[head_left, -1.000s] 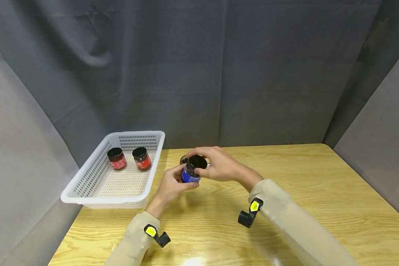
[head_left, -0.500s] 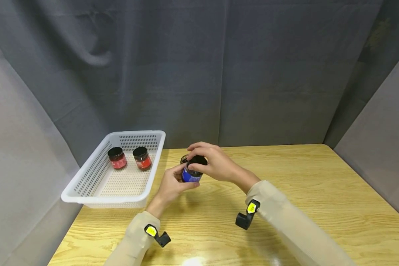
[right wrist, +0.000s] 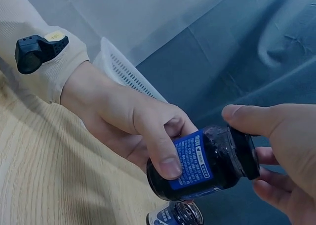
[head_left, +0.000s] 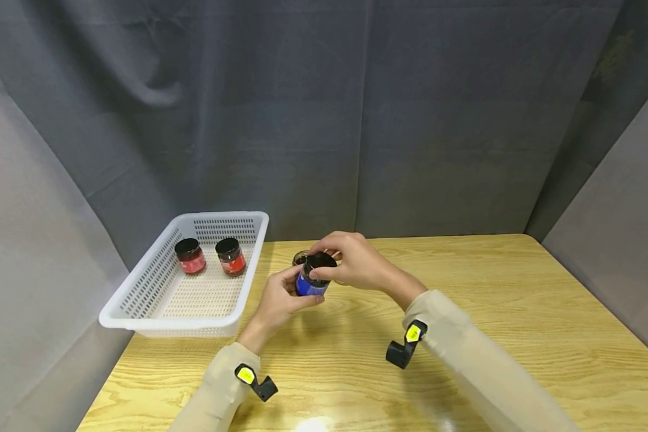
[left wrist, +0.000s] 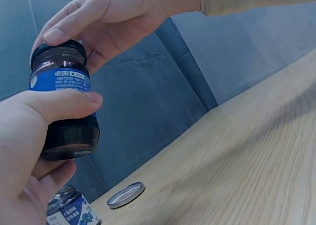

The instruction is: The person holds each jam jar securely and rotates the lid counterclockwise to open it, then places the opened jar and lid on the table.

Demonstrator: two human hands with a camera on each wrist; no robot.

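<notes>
I see the dark glass jar with a blue label [head_left: 311, 287] clasped in the curled left hand [head_left: 277, 301], the right hand's [head_left: 363, 267] thumb and fingers around its round black lid [head_left: 321, 260], which is on, loose or tight I can't tell. Beyond the grip, an uncapped blue-and-white-labelled glass jar [left wrist: 74, 212] and a metallic disc lid [left wrist: 126, 195] suggest to me one opened, this one unfinished. Left of the grip, a pink-labelled glass jar [head_left: 192, 263] and a red-labelled glass jar [head_left: 232, 264] sit capped in a white plastic basket [head_left: 167, 325].
</notes>
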